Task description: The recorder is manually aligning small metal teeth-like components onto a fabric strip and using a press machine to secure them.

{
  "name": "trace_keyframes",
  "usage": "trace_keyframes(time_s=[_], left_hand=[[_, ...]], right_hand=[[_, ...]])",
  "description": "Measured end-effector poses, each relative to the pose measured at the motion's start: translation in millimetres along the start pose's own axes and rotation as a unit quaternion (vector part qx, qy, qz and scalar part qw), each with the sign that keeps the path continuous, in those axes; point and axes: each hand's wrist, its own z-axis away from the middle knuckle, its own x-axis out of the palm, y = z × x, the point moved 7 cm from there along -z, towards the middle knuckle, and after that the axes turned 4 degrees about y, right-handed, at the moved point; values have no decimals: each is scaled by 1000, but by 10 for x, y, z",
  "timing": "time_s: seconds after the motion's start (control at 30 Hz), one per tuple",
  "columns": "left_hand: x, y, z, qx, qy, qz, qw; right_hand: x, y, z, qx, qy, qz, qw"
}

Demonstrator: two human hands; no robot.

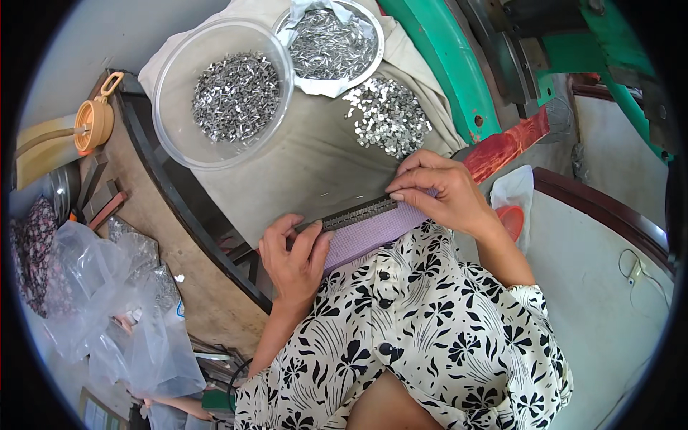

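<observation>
A long dark metal bar with rows of small slots or teeth [358, 212] lies across a block covered in purple checked cloth [362, 238], close against my body. My left hand [292, 256] has its fingers and thumb closed around the bar's left end. At the other end, my right hand [446, 192] pinches with thumb and forefinger; its tips rest on the bar, and any small piece between them is hidden. Beyond the right hand spreads a loose pile of flat shiny metal pieces [388, 118]. Two thin slivers lie on the greyish cloth [301, 172] beyond the bar.
A clear plastic basin [170, 136] of short metal pieces stands at far left. Next to it is a lined bowl [378, 44] of slender metal pieces. A green machine frame [448, 64] rises at right. Plastic bags [122, 308] and an orange round container [95, 127] are at left.
</observation>
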Motion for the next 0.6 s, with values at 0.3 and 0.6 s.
trace_keyframes(time_s=[0.3,0.6], left_hand=[[-3,2,-27,-10,-17,-6,1000],[-1,27,-54,-30,-46,3,998]], right_hand=[[174,-215,-165,-112,-7,86,990],[299,-261,-242,-111,-37,142,983]])
